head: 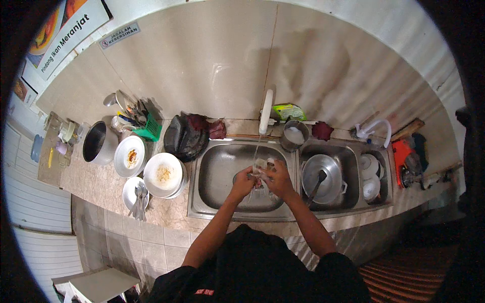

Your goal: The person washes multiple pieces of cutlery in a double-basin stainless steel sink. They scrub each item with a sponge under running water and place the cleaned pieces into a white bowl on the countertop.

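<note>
Both my hands are together over the large steel sink basin [219,178], below the white faucet [266,111], from which a thin stream of water falls. My left hand [243,182] grips one side of a small clear cup or glass [260,165]. On its other side my right hand [278,180] also touches it, and a second small pale object shows at those fingers, too blurred to name. Beneath the hands, partly hidden, lie forks [260,192] and something reddish in the basin.
Stacked dirty plates [163,175], a bowl [132,189] with spoons and forks, and a black-lined pot [99,143] stand left. A steel container [294,135] with whitish content sits behind the basin. Right, the second basin holds an aluminium pot [323,178]; the third holds white bowls [370,187].
</note>
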A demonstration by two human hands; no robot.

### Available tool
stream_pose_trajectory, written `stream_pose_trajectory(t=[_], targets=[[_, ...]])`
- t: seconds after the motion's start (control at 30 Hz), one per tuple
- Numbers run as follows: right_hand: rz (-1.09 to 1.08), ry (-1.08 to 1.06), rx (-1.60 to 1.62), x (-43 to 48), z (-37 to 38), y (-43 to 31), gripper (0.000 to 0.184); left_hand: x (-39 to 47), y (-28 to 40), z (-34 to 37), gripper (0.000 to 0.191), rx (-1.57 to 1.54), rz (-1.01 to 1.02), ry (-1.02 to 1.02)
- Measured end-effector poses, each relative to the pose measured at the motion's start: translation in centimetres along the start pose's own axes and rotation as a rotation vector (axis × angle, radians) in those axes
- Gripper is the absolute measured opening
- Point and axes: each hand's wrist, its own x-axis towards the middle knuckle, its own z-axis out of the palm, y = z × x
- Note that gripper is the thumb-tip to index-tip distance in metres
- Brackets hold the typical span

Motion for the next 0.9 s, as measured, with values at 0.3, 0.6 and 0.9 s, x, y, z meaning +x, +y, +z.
stream_pose_trajectory(t=[0.3, 0.6, 0.9], targets=[[-0.036, 0.097, 0.039, 0.0, 0.0, 0.1, 0.036, -0.1, 0.0, -0.2, 0.018, 0.016, -0.022, 0.003], [0.540, 0.170, 0.776, -0.3, 2.6, 2.5, 0.034, 0.0, -0.3, -1.0, 0.017, -0.136, -0.105, 0.052], [0.369, 0.269, 0.457, -0.5, 4.2, 0.0, 0.037, -0.6, 1.6, -0.2, 0.024, -0.031, -0.074, 0.128]])
